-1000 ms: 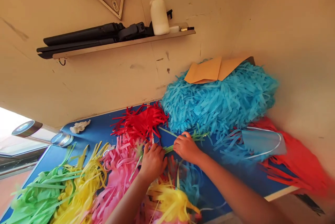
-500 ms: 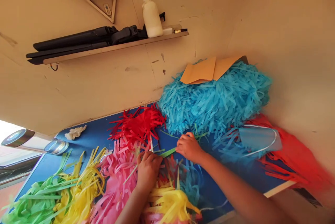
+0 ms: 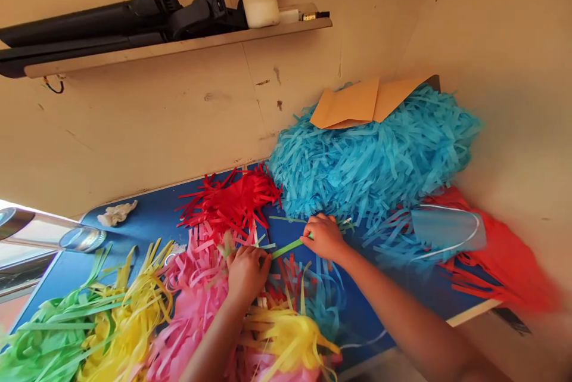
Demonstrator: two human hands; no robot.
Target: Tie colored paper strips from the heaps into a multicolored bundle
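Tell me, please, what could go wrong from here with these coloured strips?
The thin green strip runs straight between the left hand and right hand; pulled hard, it might tear. Pink strips lie close by the left hand and could tangle with it. The folded orange sheet rests on the blue fringe pile, so a bump might slide it off.

Both arms extend forward, bare as far as they show. The left forearm (image 3: 217,337) slants up and rightward from the bottom edge, the right forearm (image 3: 388,304) up and leftward from the lower right corner. The left hand (image 3: 247,273) and right hand (image 3: 326,237) are near each other but apart, backs upward, fingers (image 3: 308,232) bent inward in a pinch (the left fingertips are partly hidden). The right hand sits slightly farther forward.
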